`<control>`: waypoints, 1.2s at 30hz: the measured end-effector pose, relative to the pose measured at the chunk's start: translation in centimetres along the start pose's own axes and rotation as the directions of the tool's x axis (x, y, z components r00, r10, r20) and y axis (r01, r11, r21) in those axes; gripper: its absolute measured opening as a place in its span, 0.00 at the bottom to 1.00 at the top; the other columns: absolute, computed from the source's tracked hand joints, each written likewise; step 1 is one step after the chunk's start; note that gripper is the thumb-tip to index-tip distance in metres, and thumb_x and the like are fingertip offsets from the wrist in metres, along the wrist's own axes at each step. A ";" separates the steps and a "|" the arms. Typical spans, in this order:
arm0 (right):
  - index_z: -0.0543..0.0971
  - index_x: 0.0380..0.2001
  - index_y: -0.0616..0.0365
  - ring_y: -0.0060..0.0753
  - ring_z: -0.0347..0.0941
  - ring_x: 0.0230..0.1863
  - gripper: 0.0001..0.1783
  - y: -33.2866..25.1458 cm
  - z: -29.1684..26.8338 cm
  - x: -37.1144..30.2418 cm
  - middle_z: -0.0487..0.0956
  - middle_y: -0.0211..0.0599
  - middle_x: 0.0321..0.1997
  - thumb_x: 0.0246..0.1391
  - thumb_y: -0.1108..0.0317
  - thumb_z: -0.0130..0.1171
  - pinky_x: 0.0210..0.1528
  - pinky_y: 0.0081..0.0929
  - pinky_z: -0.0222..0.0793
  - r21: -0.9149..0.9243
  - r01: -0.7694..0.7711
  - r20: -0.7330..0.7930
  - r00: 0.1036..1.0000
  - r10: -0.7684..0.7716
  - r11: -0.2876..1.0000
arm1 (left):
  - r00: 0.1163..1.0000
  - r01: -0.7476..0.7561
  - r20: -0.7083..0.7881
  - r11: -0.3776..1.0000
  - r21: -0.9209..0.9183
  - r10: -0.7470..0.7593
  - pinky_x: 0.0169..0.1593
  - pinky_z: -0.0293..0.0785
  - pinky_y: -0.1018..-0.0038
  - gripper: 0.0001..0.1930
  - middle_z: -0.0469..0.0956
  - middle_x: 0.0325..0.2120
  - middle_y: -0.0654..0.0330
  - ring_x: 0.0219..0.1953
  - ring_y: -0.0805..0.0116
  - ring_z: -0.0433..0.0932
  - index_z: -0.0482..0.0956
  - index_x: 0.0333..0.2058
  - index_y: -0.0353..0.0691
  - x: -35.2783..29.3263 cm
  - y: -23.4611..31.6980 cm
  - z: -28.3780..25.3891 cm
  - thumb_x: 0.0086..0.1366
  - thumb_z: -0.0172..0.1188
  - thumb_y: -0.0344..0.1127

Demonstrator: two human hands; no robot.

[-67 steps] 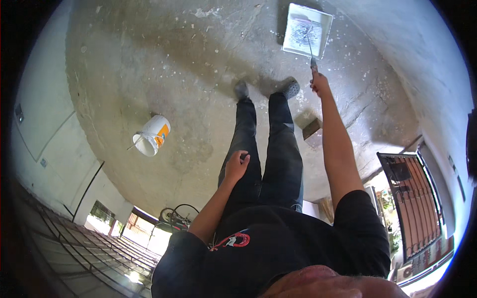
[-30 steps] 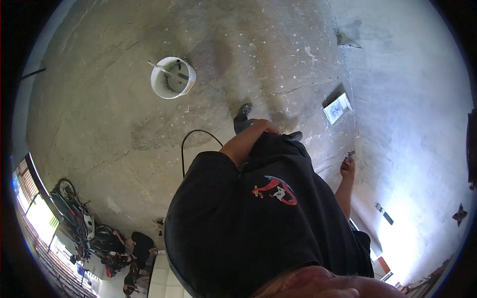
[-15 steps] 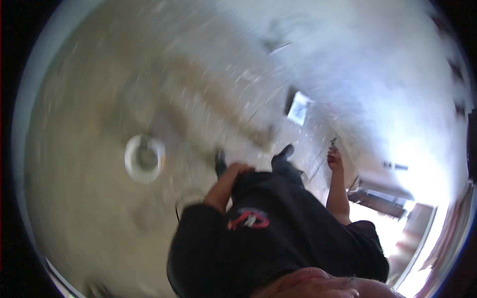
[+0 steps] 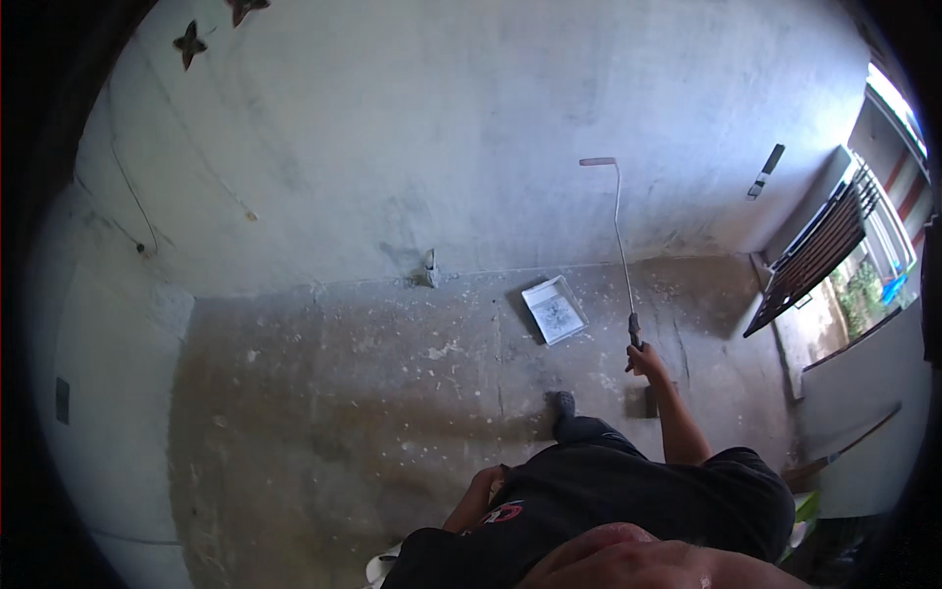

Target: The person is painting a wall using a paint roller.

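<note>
A paint roller with a long thin metal rod is gripped by its dark handle in my right hand (image 4: 644,360). The slim head of the roller (image 4: 597,161) is up in front of the whitish wall (image 4: 442,128); whether it touches the wall I cannot tell. My left hand (image 4: 483,488) rests low against my dark clothing at the waist, its fingers mostly hidden. On the floor ahead lies a white paint tray (image 4: 537,321), left of my right hand.
White flecks dot the concrete floor (image 4: 324,393). A white bucket (image 4: 381,566) is partly hidden at the lower edge. On the right are a slatted gate (image 4: 819,250) by a bright opening and a broom (image 4: 844,452). Star-shaped ornaments (image 4: 188,44) hang upper left.
My view has swung up and round from the floor to the wall. The blurred thing in my right hand now shows as a paint roller. The bucket has slid to the lower edge.
</note>
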State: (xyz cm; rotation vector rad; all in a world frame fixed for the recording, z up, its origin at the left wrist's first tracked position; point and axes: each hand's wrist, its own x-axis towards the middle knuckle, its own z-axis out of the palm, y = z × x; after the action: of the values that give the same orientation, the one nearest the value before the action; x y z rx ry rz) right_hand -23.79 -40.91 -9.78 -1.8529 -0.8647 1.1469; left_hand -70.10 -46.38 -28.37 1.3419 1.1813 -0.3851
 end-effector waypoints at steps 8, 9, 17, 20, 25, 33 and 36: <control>0.76 0.30 0.69 0.61 0.76 0.35 0.25 -0.8 2.0 7.3 0.77 0.61 0.28 0.50 0.51 0.59 0.38 0.48 0.68 -0.417 0.056 -0.256 0.951 -0.176 0.907 | 0.966 0.228 -0.028 0.899 -0.374 -0.256 0.49 0.68 0.54 0.32 0.74 0.51 0.55 0.53 0.60 0.73 0.68 0.59 0.51 0.4 0.4 -3.0 0.63 0.46 0.63; 0.76 0.31 0.69 0.62 0.75 0.35 0.25 -2.0 2.2 9.2 0.77 0.61 0.28 0.51 0.51 0.59 0.38 0.48 0.68 -0.417 0.125 -0.263 0.931 -0.251 0.900 | 0.960 0.239 -0.027 0.869 -0.434 -0.277 0.49 0.68 0.53 0.32 0.73 0.52 0.55 0.53 0.60 0.73 0.68 0.59 0.51 -0.4 2.9 -3.7 0.63 0.46 0.63; 0.71 0.33 0.65 0.61 0.74 0.29 0.20 -25.5 5.0 17.0 0.76 0.56 0.24 0.57 0.55 0.57 0.30 0.47 0.66 -0.279 0.511 -0.265 0.773 -0.576 0.813 | 0.917 0.338 -0.047 0.832 -0.439 -0.397 0.47 0.66 0.52 0.33 0.70 0.55 0.58 0.50 0.58 0.75 0.65 0.58 0.46 -2.1 4.3 -5.6 0.63 0.46 0.64; 0.69 0.31 0.64 0.60 0.75 0.26 0.18 -34.4 5.6 18.5 0.75 0.54 0.22 0.59 0.57 0.55 0.28 0.46 0.67 -0.210 0.604 -0.303 0.707 -0.639 0.769 | 0.892 0.387 -0.026 0.792 -0.472 -0.452 0.46 0.66 0.54 0.32 0.72 0.52 0.58 0.48 0.58 0.76 0.67 0.57 0.44 -1.6 2.2 -5.7 0.63 0.48 0.62; 0.69 0.33 0.63 0.62 0.74 0.25 0.17 -43.0 6.9 23.0 0.75 0.56 0.21 0.59 0.58 0.55 0.26 0.46 0.67 -0.191 0.692 -0.403 0.591 -0.698 0.696 | 0.883 0.238 -0.151 0.701 -0.672 -0.444 0.43 0.68 0.54 0.30 0.74 0.48 0.57 0.42 0.59 0.78 0.69 0.53 0.40 -3.1 3.7 -7.9 0.63 0.50 0.60; 0.68 0.37 0.63 0.71 0.71 0.35 0.21 -39.1 14.0 29.7 0.76 0.64 0.29 0.61 0.52 0.50 0.31 0.54 0.65 -0.221 0.541 -0.372 0.723 -0.583 0.812 | 0.897 0.150 -0.171 0.646 -0.748 -0.407 0.42 0.69 0.56 0.30 0.75 0.47 0.57 0.40 0.59 0.79 0.69 0.52 0.40 -0.5 -3.6 -9.8 0.63 0.50 0.59; 0.69 0.38 0.64 0.71 0.71 0.36 0.22 -29.9 18.2 30.2 0.75 0.65 0.31 0.61 0.52 0.50 0.32 0.53 0.66 -0.200 0.452 -0.349 0.796 -0.494 0.869 | 0.885 0.114 -0.213 0.637 -0.763 -0.413 0.42 0.69 0.56 0.29 0.75 0.47 0.57 0.40 0.59 0.79 0.69 0.52 0.40 1.3 -3.7 -15.2 0.63 0.50 0.59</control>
State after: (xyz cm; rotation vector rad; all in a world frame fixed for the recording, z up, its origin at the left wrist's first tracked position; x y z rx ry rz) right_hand -33.96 3.33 -0.93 -1.7210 -1.0851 0.4021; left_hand -79.07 -33.45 -28.42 0.5128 1.6355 0.1700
